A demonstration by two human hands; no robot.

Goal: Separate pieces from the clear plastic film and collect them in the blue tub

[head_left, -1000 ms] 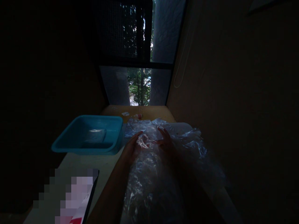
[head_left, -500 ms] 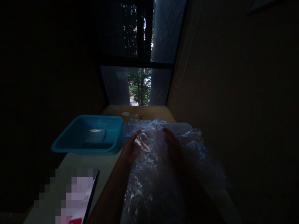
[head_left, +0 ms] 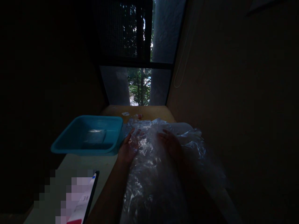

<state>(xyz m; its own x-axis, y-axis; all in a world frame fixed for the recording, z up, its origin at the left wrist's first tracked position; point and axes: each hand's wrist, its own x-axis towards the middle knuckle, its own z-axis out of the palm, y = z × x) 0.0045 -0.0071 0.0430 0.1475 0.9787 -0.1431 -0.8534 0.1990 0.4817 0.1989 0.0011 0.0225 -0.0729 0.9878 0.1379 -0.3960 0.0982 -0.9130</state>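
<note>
A large heap of clear plastic bags or film [head_left: 151,180] spreads over the middle of the table, crinkled and shiny. My left hand [head_left: 128,148] rests at its left side with fingers apart, and some film lies against the palm and fingers. Across from it, my right hand [head_left: 170,143] lies on the right part of the film with fingers spread, slightly blurred. More loose film [head_left: 195,146] fans out beyond the right hand. Dim light hides where each bag begins and ends.
To the left stands a blue plastic basin [head_left: 86,151] with a flat clear packet [head_left: 95,136] in it. A device with a lit screen [head_left: 81,202] lies on the pale table [head_left: 102,163]. White scrap [head_left: 125,114] and a small reddish item [head_left: 139,116] sit below the window.
My right hand has moved a little left over the film, and my left hand a little left with its fingers more apart. The film between them has shifted.
</note>
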